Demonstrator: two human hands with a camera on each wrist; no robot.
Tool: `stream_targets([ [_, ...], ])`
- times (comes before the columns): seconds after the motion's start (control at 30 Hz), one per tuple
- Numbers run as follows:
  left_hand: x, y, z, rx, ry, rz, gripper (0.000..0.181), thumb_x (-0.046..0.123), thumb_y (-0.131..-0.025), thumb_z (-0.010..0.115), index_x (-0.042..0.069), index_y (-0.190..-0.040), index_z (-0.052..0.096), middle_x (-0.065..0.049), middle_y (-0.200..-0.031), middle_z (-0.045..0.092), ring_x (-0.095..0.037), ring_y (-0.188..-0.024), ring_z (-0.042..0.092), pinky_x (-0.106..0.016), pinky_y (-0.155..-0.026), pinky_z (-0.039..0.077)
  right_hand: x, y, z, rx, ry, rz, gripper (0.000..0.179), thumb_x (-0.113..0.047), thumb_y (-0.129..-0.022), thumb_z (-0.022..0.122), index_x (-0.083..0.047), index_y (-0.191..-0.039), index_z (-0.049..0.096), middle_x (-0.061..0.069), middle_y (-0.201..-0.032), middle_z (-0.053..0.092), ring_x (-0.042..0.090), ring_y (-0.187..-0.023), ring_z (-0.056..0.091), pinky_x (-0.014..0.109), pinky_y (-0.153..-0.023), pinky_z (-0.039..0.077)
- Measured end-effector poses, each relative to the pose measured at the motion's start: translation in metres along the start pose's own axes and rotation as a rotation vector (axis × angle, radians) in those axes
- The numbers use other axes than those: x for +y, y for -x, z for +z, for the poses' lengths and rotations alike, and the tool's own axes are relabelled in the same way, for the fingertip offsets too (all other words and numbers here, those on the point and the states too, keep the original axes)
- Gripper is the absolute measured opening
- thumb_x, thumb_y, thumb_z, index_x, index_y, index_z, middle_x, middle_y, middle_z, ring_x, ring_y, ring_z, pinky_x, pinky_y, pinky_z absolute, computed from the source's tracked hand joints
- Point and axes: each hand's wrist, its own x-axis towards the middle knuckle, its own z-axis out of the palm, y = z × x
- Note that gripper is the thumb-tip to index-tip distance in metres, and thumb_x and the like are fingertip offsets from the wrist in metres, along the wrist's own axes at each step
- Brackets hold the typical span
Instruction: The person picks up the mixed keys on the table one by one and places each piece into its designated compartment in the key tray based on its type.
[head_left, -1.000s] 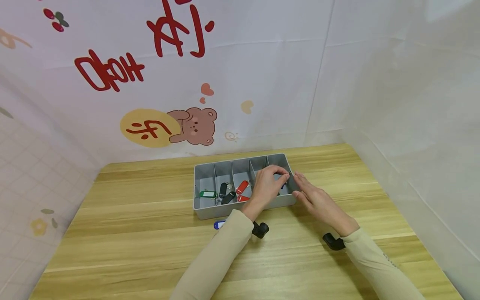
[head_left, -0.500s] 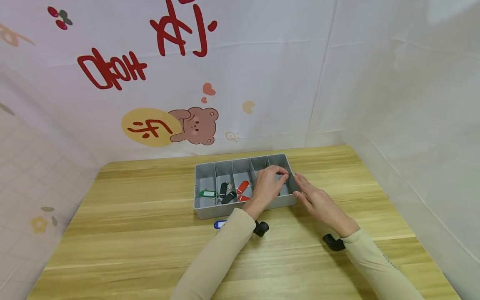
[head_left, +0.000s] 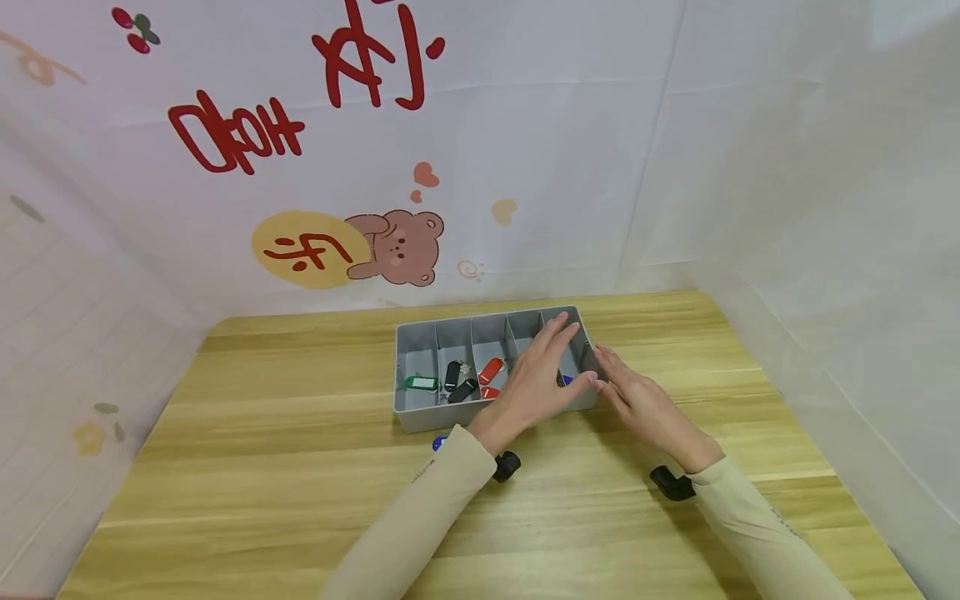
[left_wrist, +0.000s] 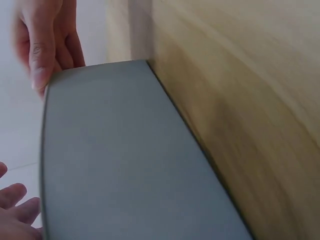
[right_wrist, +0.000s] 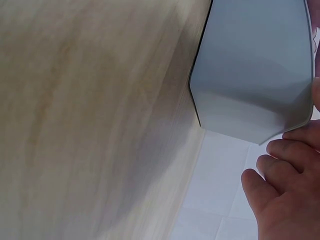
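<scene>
A grey divided tray [head_left: 435, 417] stands near the back of the table. My left hand [head_left: 532, 383] is over its right part, fingers spread and nothing held between them. A blue key tag [head_left: 567, 380] shows below it in the rightmost compartment. My right hand [head_left: 652, 408] touches the tray's right end, fingers fairly straight along the wall and thumb at the front corner; the right wrist view shows this hand [right_wrist: 292, 185] beside the end wall. Left of my hands lie red key tags [head_left: 491, 371], black key tags [head_left: 453, 375] and a green key tag [head_left: 422, 383], in separate compartments by colour.
Another blue key tag [head_left: 439, 443] lies on the wooden table [head_left: 225, 483] in front of the tray, partly hidden by my left sleeve. A white printed sheet [head_left: 562, 167] rises behind the table, with more white sheeting at both sides.
My left thumb and forefinger, earlier close together over the rightmost compartment, have spread apart and the hand has opened. The right hand stays at the tray's end. The head view has shifted slightly.
</scene>
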Motion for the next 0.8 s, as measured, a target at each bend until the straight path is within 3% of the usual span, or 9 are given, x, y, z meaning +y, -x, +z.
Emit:
stream_targets([
  [0.2,0.003,0.017,-0.016,-0.015,-0.045,0.068,0.077,0.052,-0.102,0.059,0.015,-0.163,0.032,-0.001,-0.173,0.016,-0.019,-0.158,0.015,-0.055,-0.121,0.029,0.001,0.000,0.000,-0.010,-0.002,0.009,0.058,-0.014,-0.109,0.054,0.010,-0.156,0.033,0.030,-0.161,0.034,0.046,-0.147,0.035,0.063,-0.112,0.036],
  [0.3,0.004,0.027,-0.026,-0.011,-0.053,0.111,0.076,0.050,-0.101,0.061,0.015,-0.163,0.033,0.000,-0.172,0.020,-0.021,-0.158,0.018,-0.054,-0.122,0.028,0.000,-0.001,0.000,-0.022,-0.018,0.033,0.058,-0.020,-0.110,0.052,0.008,-0.157,0.033,0.029,-0.162,0.032,0.045,-0.149,0.033,0.063,-0.114,0.033],
  [0.8,-0.009,0.079,-0.064,0.080,-0.113,0.280,0.071,0.042,-0.101,0.063,0.007,-0.158,0.039,-0.007,-0.168,0.029,-0.027,-0.154,0.028,-0.056,-0.120,0.030,-0.002,-0.002,-0.002,-0.026,0.008,0.033,0.059,-0.022,-0.110,0.053,0.011,-0.155,0.035,0.031,-0.160,0.034,0.047,-0.147,0.035,0.064,-0.113,0.034],
])
